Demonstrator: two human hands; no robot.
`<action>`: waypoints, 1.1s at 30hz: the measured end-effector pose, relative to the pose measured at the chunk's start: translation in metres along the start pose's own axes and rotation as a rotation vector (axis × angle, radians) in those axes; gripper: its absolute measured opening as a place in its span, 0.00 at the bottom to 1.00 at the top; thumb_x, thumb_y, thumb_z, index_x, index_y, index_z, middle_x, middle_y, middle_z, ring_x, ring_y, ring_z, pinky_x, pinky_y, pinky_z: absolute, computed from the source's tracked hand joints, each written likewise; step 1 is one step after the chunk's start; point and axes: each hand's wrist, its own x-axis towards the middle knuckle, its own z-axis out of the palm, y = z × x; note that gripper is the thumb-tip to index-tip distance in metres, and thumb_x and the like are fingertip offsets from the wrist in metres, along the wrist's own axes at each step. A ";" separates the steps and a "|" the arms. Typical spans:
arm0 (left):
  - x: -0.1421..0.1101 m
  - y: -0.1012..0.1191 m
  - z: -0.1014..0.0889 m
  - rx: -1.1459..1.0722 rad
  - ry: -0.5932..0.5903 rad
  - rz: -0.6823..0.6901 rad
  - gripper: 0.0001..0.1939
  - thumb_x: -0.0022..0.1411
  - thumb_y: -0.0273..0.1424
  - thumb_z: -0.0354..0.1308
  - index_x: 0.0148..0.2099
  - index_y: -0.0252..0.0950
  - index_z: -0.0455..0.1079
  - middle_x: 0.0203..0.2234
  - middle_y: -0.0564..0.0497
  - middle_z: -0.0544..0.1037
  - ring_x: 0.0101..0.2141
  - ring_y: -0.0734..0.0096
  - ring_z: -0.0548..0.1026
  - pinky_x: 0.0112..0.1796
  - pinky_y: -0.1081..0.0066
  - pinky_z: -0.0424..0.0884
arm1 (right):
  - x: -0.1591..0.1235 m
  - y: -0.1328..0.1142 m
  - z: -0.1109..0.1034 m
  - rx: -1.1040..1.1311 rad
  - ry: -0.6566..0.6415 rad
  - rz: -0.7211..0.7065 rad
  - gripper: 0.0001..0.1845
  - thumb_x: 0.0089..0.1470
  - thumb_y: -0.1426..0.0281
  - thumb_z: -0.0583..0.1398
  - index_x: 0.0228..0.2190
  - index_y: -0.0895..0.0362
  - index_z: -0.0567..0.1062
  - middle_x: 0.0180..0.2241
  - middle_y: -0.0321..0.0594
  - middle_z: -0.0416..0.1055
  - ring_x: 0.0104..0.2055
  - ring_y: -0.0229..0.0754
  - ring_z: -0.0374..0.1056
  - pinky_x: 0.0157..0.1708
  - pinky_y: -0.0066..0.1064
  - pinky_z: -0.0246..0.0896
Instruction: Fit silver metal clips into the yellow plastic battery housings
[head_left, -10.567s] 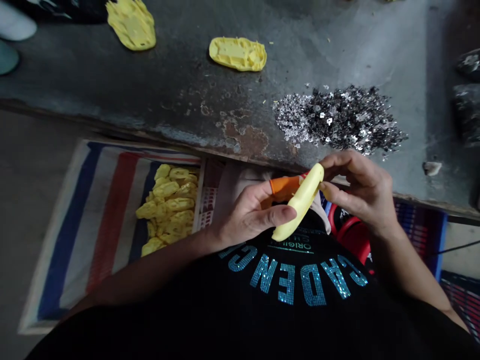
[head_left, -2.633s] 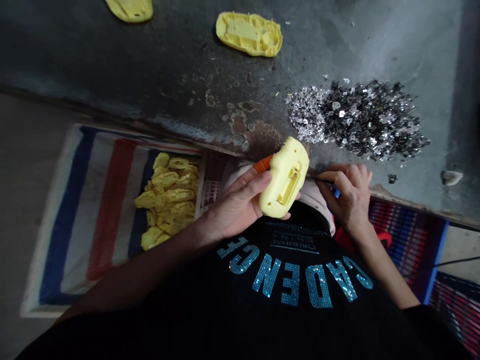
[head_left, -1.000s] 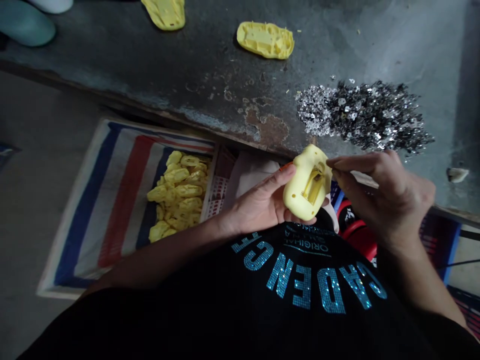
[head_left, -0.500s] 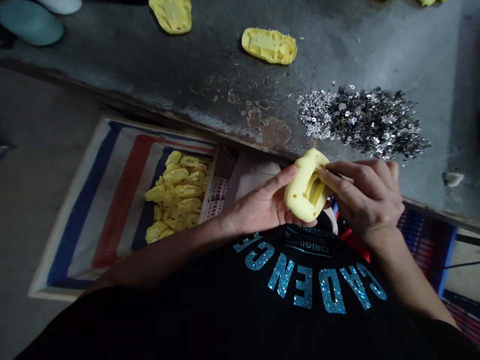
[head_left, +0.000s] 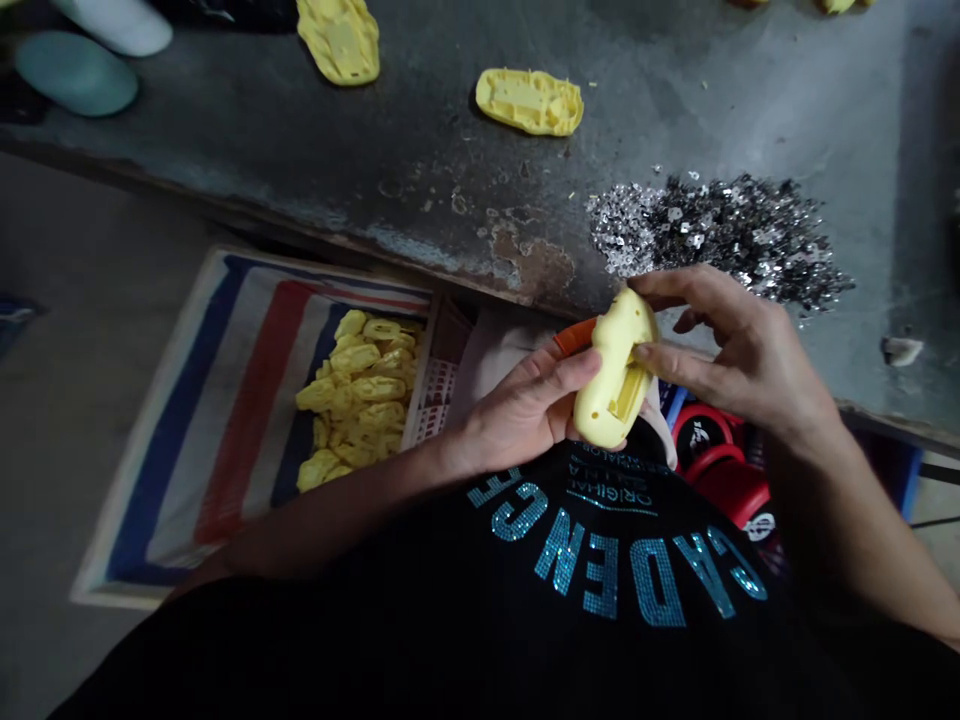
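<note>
A yellow plastic casing (head_left: 616, 345) with small round holes and a long rectangular opening is in front of my chest. My left hand (head_left: 525, 405) is closed around its left side, thumb on the face, the other fingers mostly behind. My right hand (head_left: 754, 355) grips it from the right: the thumb is at the opening, and the forefinger rests on the top end. Whether a small part sits under that thumb cannot be seen. Just beyond my hands, a pile of small shiny metal pieces (head_left: 735, 240) lies on the grey worktable (head_left: 420, 130).
Yellow half shells (head_left: 529, 100) lie farther back on the table. Left below the edge, a crate with a striped liner (head_left: 247, 400) holds a heap of yellow shells (head_left: 360, 390). Red round items (head_left: 720, 470) are below right. Teal and white rounded objects (head_left: 79, 75) stand at far left.
My right hand has shifted from pinching at the opening to a wider hold, forefinger raised onto the casing's top end. The casing has turned slightly in my left hand.
</note>
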 end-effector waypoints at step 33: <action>-0.127 0.022 -0.169 0.469 0.962 0.653 0.33 0.60 0.42 0.86 0.64 0.46 0.81 0.53 0.51 0.92 0.57 0.51 0.89 0.56 0.65 0.86 | 0.272 0.015 0.065 -0.666 -0.248 0.089 0.39 0.64 0.63 0.75 0.72 0.55 0.76 0.73 0.63 0.74 0.74 0.70 0.71 0.73 0.64 0.69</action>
